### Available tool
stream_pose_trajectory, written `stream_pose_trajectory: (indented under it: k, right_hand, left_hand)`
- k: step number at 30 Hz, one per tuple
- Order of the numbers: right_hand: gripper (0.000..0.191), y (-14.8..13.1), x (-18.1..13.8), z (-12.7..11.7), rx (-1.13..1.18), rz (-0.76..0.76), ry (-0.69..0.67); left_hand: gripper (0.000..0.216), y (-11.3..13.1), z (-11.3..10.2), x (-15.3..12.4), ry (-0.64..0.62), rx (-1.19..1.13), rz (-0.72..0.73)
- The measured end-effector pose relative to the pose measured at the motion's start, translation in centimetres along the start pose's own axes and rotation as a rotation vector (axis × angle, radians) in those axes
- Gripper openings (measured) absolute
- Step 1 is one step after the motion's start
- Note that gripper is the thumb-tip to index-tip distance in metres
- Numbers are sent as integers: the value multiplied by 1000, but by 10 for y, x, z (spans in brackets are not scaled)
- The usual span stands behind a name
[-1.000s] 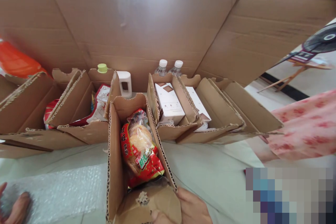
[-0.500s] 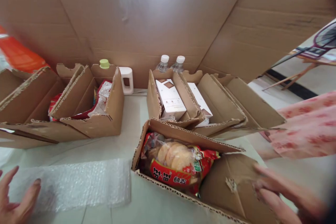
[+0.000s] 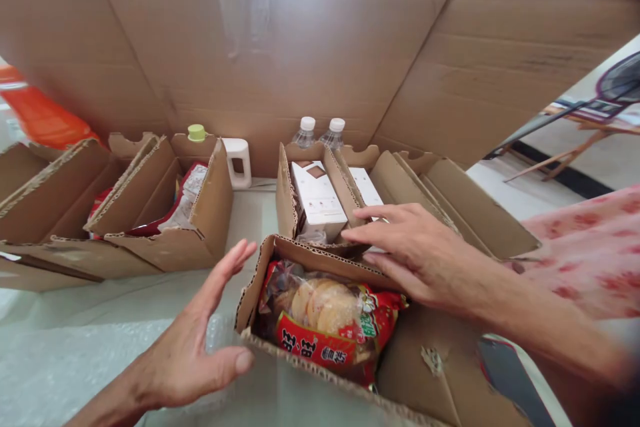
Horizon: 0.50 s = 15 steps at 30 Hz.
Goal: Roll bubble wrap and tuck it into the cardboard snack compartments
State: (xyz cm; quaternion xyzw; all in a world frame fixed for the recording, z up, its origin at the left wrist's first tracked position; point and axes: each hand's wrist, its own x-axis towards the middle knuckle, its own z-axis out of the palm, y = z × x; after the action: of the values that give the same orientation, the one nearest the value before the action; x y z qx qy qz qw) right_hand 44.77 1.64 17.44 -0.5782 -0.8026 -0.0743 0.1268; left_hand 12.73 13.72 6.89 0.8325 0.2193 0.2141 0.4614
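A cardboard box (image 3: 311, 361) without a lid lies in front of me. It holds a clear and red bag of round rice crackers (image 3: 333, 313). Just off the box's left end, my left hand (image 3: 195, 347) is open with thumb and fingers spread. Over the box's back edge reaches my right hand (image 3: 417, 250), fingers stretched out and holding nothing; whether it touches the edge I cannot tell. Beyond its fingertips, a white carton (image 3: 320, 197) stands in a cardboard bin (image 3: 286, 197).
More cardboard bins (image 3: 163, 250) stand on the left, one with a red and silver packet (image 3: 187, 203). Bubble wrap (image 3: 60, 367) lies at front left. Two bottles (image 3: 333, 133) stand before a tall cardboard wall (image 3: 300, 53). A dark, pale-rimmed flat object (image 3: 520, 380) is at lower right.
My left hand has moved right from the bubble wrap to the box's left end. My right hand has moved left from the box's right end to its back edge.
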Motion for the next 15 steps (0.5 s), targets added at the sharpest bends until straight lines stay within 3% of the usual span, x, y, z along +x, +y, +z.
stream_pose_trajectory:
  k: [3,9,12,15]
  right_hand:
    - [29,-3,-7,4,58,-31,-79]
    - [29,-13,-4,10,66,-38,-87]
    - [25,-14,2,6,6,17,83]
    - [20,-20,-22,-2,-6,259,345]
  left_hand:
    - [110,-4,9,4,-60,-62,15]
    - [121,-8,14,-9,-47,9,-26]
    - [116,-7,21,-10,0,-14,-15]
    - [111,-7,31,-16,41,-31,-59]
